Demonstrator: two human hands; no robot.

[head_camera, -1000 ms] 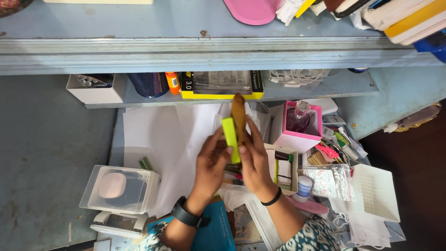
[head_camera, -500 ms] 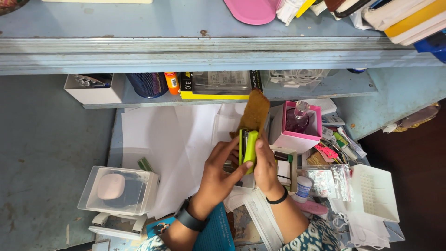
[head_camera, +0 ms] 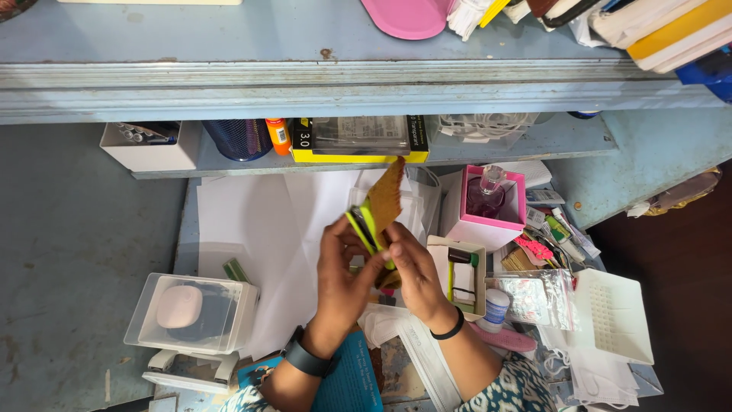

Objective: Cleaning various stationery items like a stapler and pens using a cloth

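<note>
Both hands meet above the middle of the cluttered desk (head_camera: pixel 229 221), over the sheets of white paper (head_camera: pixel 267 229) that cover its middle. The left hand (head_camera: pixel 345 275), a black watch on its wrist, is curled with its fingers closed around the lower part of a small lime-green and black stapler (head_camera: pixel 366 226), which stands tilted in the air. The right hand (head_camera: pixel 412 275), with a thin black band on its wrist, is also closed: its thumb and fingers pinch the stapler from the other side, together with a brown, dry-looking leaf-shaped sheet (head_camera: pixel 387 197) that rises above the stapler towards the shelf.

On the low blue shelf (head_camera: pixel 549 141) at the desk's back edge stand, from left to right, a white open box (head_camera: pixel 149 145), a dark blue round cup (head_camera: pixel 240 137), a small orange bottle (head_camera: pixel 277 134) and a flat yellow and black package with a clear window (head_camera: pixel 358 139).

Just right of the hands stands a pink open carton holding a glass perfume bottle (head_camera: pixel 488 202), and in front of it a small cream cardboard box (head_camera: pixel 461 275). Near the desk's left front corner sits a clear plastic box with a pale pink rounded case inside (head_camera: pixel 191 311). A white perforated tray (head_camera: pixel 614 317) lies at the right edge.
</note>
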